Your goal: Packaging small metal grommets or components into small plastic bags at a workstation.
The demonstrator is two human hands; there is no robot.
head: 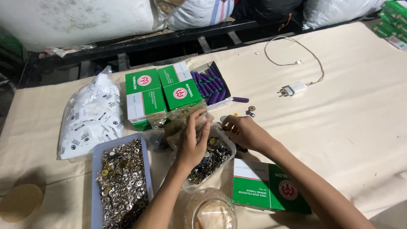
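Small clear bag (196, 120) sits pinched in the fingers of the left hand (193, 142), held just above a clear plastic tub (229, 149) of dark and brassy metal fasteners near the middle of the table (360, 127). The right hand (245, 132) is curled with its fingertips drawn together at the tub's far rim; whether it grasps anything cannot be told. Both forearms reach in from the near edge, the left nearly straight, the right angled from the near right corner. Three closed green-and-white boxes are counted (two side by side behind the tub (163, 95), one lying flat by the right forearm (267, 186)), plus one open box of purple spools (210, 84). One grey tray of silver snaps (121, 180) lies toward the near left.
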